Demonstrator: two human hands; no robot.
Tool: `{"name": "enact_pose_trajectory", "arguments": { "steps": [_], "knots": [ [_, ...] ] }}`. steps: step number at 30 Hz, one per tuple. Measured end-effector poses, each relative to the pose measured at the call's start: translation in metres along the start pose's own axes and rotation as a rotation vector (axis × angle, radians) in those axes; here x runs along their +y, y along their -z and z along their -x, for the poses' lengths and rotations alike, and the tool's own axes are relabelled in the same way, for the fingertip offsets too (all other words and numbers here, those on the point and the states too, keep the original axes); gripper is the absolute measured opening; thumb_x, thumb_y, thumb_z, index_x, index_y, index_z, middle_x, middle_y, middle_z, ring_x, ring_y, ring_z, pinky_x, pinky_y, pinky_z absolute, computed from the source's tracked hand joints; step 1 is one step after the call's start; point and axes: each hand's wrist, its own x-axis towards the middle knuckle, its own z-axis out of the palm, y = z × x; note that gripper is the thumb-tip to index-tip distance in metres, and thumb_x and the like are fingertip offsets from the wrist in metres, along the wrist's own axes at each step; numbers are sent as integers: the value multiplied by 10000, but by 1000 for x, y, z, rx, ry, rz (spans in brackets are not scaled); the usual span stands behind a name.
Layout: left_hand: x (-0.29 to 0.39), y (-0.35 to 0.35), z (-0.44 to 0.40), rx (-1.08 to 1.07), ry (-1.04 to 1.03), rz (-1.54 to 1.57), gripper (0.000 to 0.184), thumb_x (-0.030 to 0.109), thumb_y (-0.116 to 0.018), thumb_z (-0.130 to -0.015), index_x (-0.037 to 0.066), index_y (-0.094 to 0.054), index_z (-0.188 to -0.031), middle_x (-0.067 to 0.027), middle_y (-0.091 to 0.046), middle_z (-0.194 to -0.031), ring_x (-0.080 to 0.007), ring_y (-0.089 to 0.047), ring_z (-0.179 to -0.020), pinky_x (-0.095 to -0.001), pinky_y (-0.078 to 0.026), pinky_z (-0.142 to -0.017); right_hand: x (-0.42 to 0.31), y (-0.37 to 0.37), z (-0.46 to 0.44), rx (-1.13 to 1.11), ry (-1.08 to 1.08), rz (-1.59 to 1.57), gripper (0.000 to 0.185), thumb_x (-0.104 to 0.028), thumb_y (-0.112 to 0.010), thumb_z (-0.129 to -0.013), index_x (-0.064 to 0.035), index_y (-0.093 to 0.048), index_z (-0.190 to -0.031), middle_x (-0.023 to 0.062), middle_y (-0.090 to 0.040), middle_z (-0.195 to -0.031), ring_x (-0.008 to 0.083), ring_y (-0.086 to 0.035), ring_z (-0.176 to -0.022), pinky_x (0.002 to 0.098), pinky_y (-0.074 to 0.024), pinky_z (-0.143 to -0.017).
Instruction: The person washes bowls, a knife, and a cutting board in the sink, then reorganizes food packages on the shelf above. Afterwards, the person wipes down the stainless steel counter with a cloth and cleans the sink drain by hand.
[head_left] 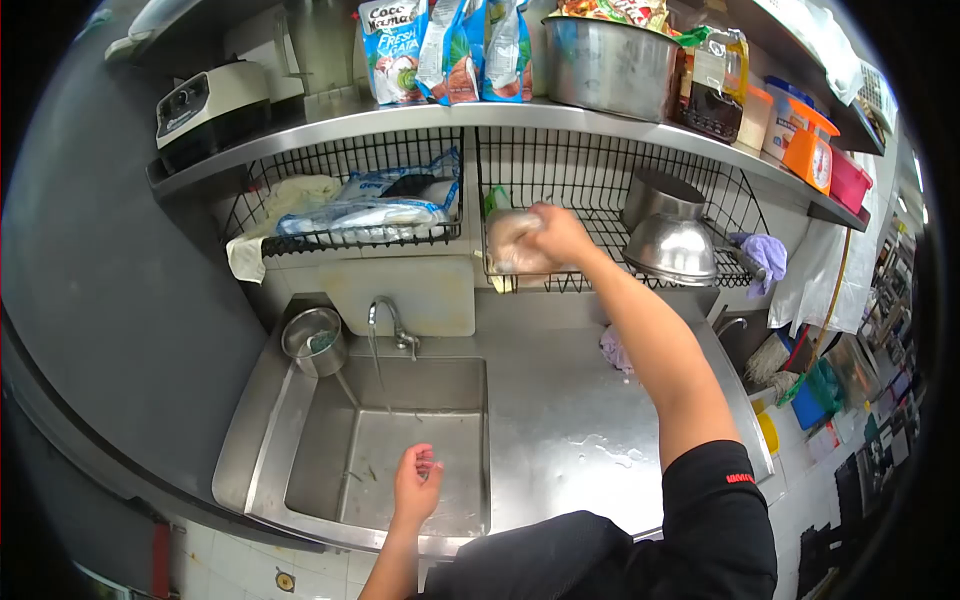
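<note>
My right hand (560,238) reaches up into the right wire basket (585,150), fingers closed on a translucent plastic bag (512,240). Motion blurs the bag, and its contents cannot be made out. A small green item (496,198) sits just behind it. My left hand (418,485) hovers over the sink (400,440), fingers loosely curled, with nothing visible in them. Water runs from the faucet (395,330) into the sink, where a few small scraps lie.
Upturned metal bowls (675,245) stand at the basket's right. A metal pot (314,342) sits at the sink's back left corner, before a cutting board (430,295). A purple cloth (616,350) lies on the steel counter (570,400). Overhead, a shelf (400,118) holds pouches and a large pot.
</note>
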Motion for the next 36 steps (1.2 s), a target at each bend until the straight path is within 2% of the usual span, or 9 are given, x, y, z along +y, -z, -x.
{"name": "enact_pose_trajectory", "arguments": {
  "steps": [2, 5, 7, 13, 15, 19, 25, 28, 36],
  "knots": [
    [7, 0, -2, -8, 11, 2, 320, 46, -619, -772, 36, -504, -1071, -71, -556, -954, -130, -529, -805, -266, -447, -733, 15, 12, 4, 92, -136, -261, 336, -68, -672, -646, 21, -599, -962, 143, -647, -842, 235, -623, -773, 335, -484, -724],
    [27, 7, -17, 15, -23, 60, 291, 36, -604, -776, 35, -514, -1053, -53, -561, -929, -122, -529, -804, -264, -447, -740, 19, 27, 10, 309, -306, -971, 299, -23, -650, -705, 50, -560, -981, 112, -626, -886, 184, -606, -793, 301, -489, -689],
    [68, 8, -46, -21, -282, -9, 260, 31, -614, -768, 33, -548, -1020, -65, -588, -915, -147, -552, -815, -275, -455, -709, 19, 43, 13, 414, -238, -1147, 277, 9, -634, -736, 25, -541, -996, 88, -613, -918, 156, -593, -789, 272, -481, -697],
    [243, -55, -167, -199, -850, -441, 246, 153, -577, -809, 41, -584, -1029, -144, -614, -981, -298, -563, -943, -358, -457, -812, -15, 92, 74, 601, 0, -1099, 225, 5, -640, -757, 0, -545, -961, 52, -593, -892, 116, -557, -818, 242, -447, -757],
    [255, -102, -221, -296, -808, -641, 307, 192, -592, -790, 51, -583, -1061, -159, -609, -1036, -310, -555, -1007, -378, -451, -832, -26, 106, 113, 665, -15, -1026, 218, 7, -626, -748, -2, -546, -951, 52, -592, -891, 112, -554, -826, 247, -445, -755],
    [240, -174, -291, -518, -384, -1262, 456, 247, -667, -656, 77, -607, -1074, -169, -618, -1052, -314, -588, -986, -376, -485, -818, -15, 125, 199, 682, -79, -1024, 223, 9, -592, -704, -14, -536, -919, 40, -582, -868, 109, -542, -796, 241, -439, -721],
    [252, -167, -285, -508, -412, -1374, 418, 226, -688, -615, 91, -646, -1008, -136, -642, -1010, -286, -613, -947, -369, -498, -800, 30, 154, 340, 533, -192, -1025, 233, -19, -641, -652, -29, -517, -850, 92, -599, -929, 162, -555, -851, 298, -447, -786],
    [241, -165, -283, -423, -514, -1316, 338, 197, -670, -648, 39, -653, -946, -171, -642, -970, -310, -614, -919, -376, -499, -792, 58, 146, 410, 621, -389, -955, 241, -39, -671, -640, -35, -527, -833, 88, -608, -889, 167, -574, -813, 298, -463, -755],
    [240, -164, -282, -254, -676, -1267, 200, 77, -621, -664, -6, -648, -844, -205, -643, -886, -340, -629, -842, -397, -512, -760, 85, 128, 484, 588, -495, -976, 237, -51, -738, -675, -19, -546, -810, 85, -610, -875, 153, -575, -806, 296, -470, -747]
  ]
}}
